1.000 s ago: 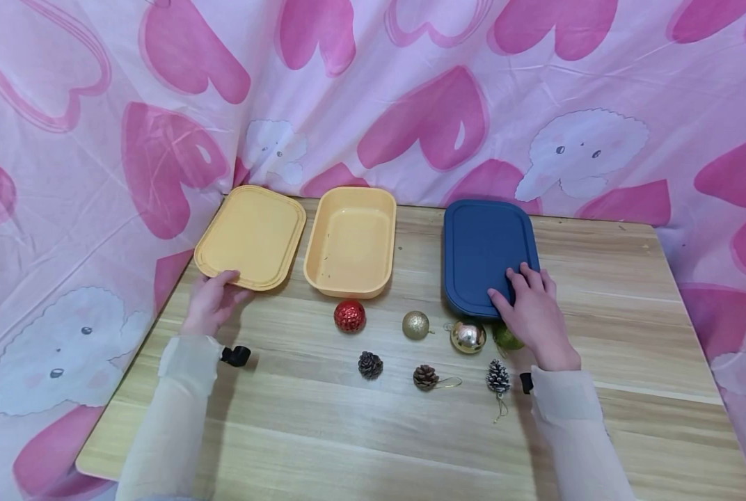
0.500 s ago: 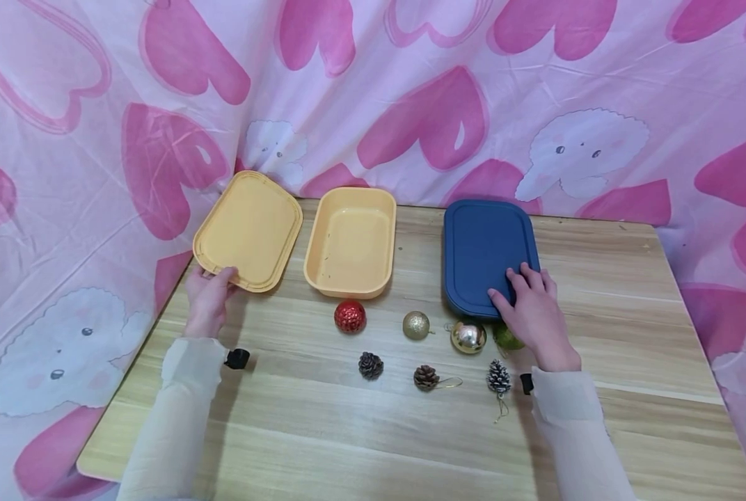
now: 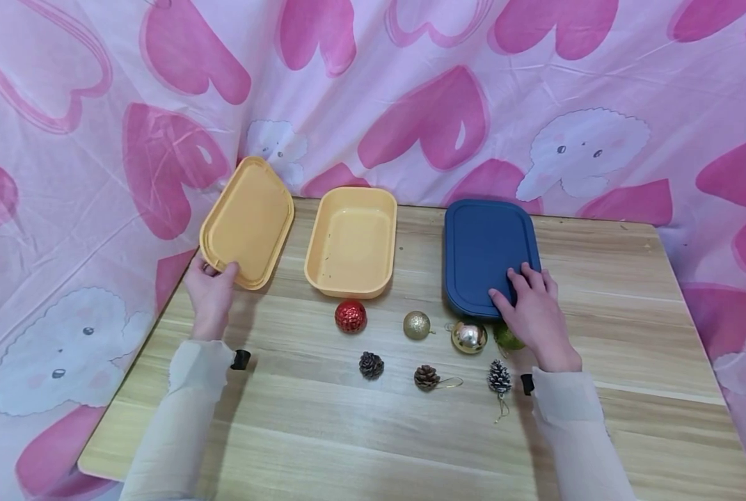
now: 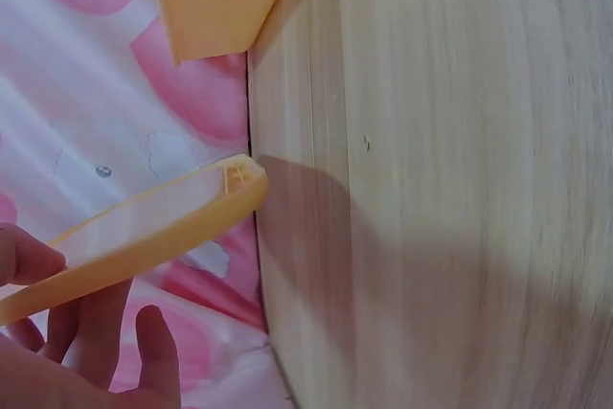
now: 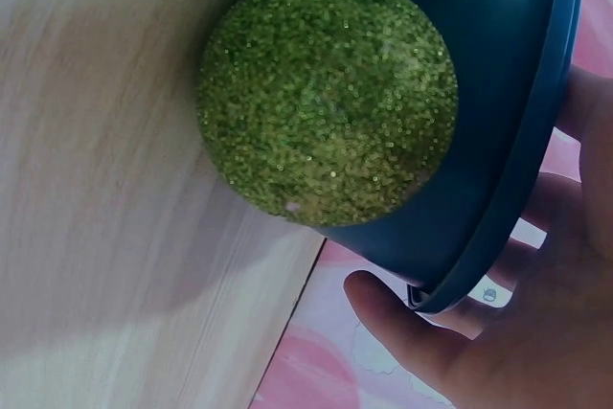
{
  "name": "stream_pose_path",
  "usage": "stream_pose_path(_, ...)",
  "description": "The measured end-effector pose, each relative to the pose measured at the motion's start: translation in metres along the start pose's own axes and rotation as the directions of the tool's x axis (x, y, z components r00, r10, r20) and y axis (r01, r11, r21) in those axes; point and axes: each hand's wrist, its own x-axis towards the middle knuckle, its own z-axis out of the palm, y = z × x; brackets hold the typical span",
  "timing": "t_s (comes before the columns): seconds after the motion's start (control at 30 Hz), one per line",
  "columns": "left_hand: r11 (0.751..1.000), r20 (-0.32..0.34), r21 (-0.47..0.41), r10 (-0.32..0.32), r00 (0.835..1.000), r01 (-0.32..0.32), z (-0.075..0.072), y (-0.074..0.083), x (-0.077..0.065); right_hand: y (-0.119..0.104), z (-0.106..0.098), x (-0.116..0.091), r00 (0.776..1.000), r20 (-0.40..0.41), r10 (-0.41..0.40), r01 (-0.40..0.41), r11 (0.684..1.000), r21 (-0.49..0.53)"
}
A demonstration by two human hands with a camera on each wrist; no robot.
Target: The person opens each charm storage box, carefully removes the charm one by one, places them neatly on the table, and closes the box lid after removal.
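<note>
My left hand (image 3: 211, 296) pinches the near edge of a yellow lid (image 3: 248, 223), which it holds tilted, far end raised. In the left wrist view the lid (image 4: 163, 237) appears nearly edge-on, with the thumb on one face and fingers on the other. A yellow rectangular box (image 3: 351, 243) without a cover stands to its right. My right hand (image 3: 536, 316) rests on the front right corner of a blue box with its lid on (image 3: 488, 250). Close to this hand, a green glitter ball (image 5: 328, 98) sits against the blue box's front wall.
In front of the boxes lie a red ball (image 3: 351, 316), a gold glitter ball (image 3: 417, 325) and a shiny gold ball (image 3: 469, 337). Nearer are a dark pine cone (image 3: 371, 365), a brown one (image 3: 426, 378) and a white-tipped one (image 3: 499, 376). A pink curtain (image 3: 410, 90) hangs behind the table.
My left hand has tipped the yellow lid up from lying nearly flat on the table; its far end has risen and it leans more steeply. The right hand and blue box stay put.
</note>
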Motion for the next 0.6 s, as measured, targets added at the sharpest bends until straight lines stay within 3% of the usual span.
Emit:
stream_pose_path(0.13,0.984,-0.009,0.145,0.105,0.994,-0.102,0.002,0.000,-0.004,0.000,0.000,0.000,1.000,-0.004,0.001,-0.001,1.000,0.002)
stream_pose_path(0.37,0.902,-0.009,0.322,0.308,0.951,-0.289,0.006,-0.002,-0.012,0.000,0.001,0.000,1.000,-0.002,0.005,-0.005,1.000,-0.007)
stream_pose_path(0.47,0.841,0.008,0.396,0.398,0.917,-0.368,0.008,-0.001,-0.017,0.000,0.001,0.000,1.000,-0.002,0.005,-0.006,1.000,-0.005)
stream_pose_path(0.6,0.731,0.053,0.495,0.515,0.856,-0.470,0.011,0.000,-0.023,0.000,0.001,-0.001,1.000,-0.011,0.001,-0.001,1.000,-0.003)
